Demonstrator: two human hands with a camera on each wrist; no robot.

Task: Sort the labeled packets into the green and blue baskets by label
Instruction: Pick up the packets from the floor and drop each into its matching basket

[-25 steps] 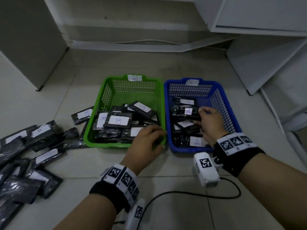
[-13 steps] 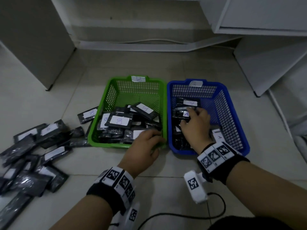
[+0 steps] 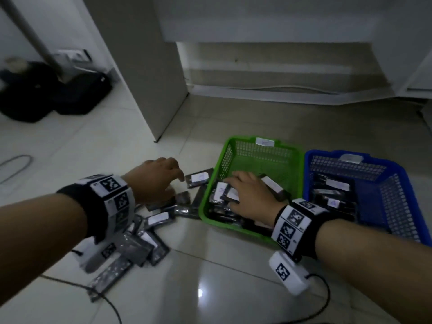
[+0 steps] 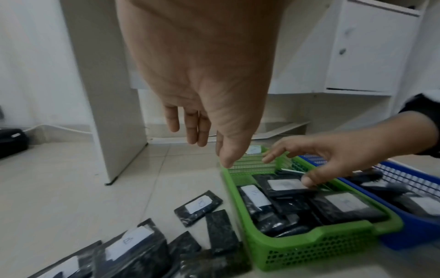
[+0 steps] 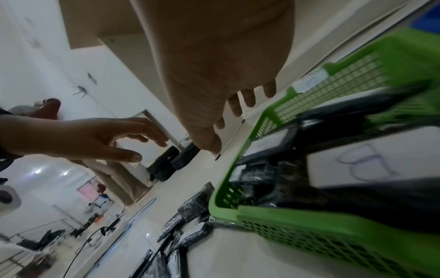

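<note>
Black packets with white labels lie in a pile on the floor [image 3: 149, 230], and one labelled packet [image 3: 198, 180] [image 4: 199, 206] sits just left of the green basket [image 3: 264, 157] [image 4: 309, 250]. My left hand [image 3: 173, 181] [image 4: 204, 148] hovers over these floor packets, fingers relaxed and holding nothing. My right hand [image 3: 230, 195] [image 4: 285, 165] is spread over the packets in the green basket, gripping none. A packet marked B [image 5: 361, 163] lies there. The blue basket [image 3: 397, 202] to the right holds several packets.
A white cabinet panel [image 3: 149, 78] stands on the tiles behind the left hand. A black bag [image 3: 46, 94] sits far left. Cables [image 3: 102, 298] run across the floor near me. White furniture lines the back wall.
The view swung left. My left hand left the green basket's front rim and moved left over the floor packets. My right hand moved from the blue basket to over the green one.
</note>
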